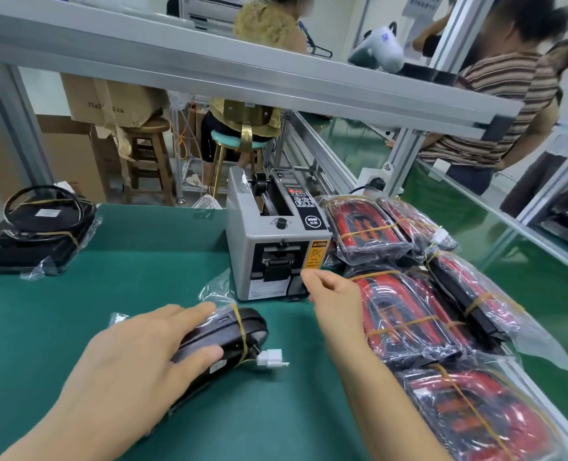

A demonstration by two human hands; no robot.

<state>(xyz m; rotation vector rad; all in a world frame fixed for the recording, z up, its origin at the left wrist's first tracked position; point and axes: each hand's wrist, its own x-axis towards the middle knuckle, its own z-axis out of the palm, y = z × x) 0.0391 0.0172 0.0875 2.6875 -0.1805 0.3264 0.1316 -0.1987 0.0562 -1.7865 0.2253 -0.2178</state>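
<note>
The task's thing is a black case [229, 331] with rounded corners, sealed in a clear plastic bag [216, 291] whose loose end stands up crumpled at the far side. A yellowish rubber band [241, 327] runs across the case near its right end, and a small white plug [271, 357] sticks out just beside that end. The case lies on the green worktop [142, 261], near the front and just in front of a grey tape dispenser [276, 247].

The left hand [136, 364] lies spread over the case, fingers straight on the bag and the thumb flat on top. The right hand [335, 304] is raised at the dispenser's front lower corner, fingers curled, thumb and forefinger tips drawn together. Whether anything is between them cannot be told.

To the right, bagged bundles of red and black cable [405, 321] are piled close together, each bound with bands, the nearest just beside the right forearm. At the far left edge of the worktop lies a flat black box with a coiled cord [39, 224], also bagged. A grey metal rail [242, 71] crosses above. Behind it are cardboard boxes [109, 98], a wooden stool [149, 154] and other people.
</note>
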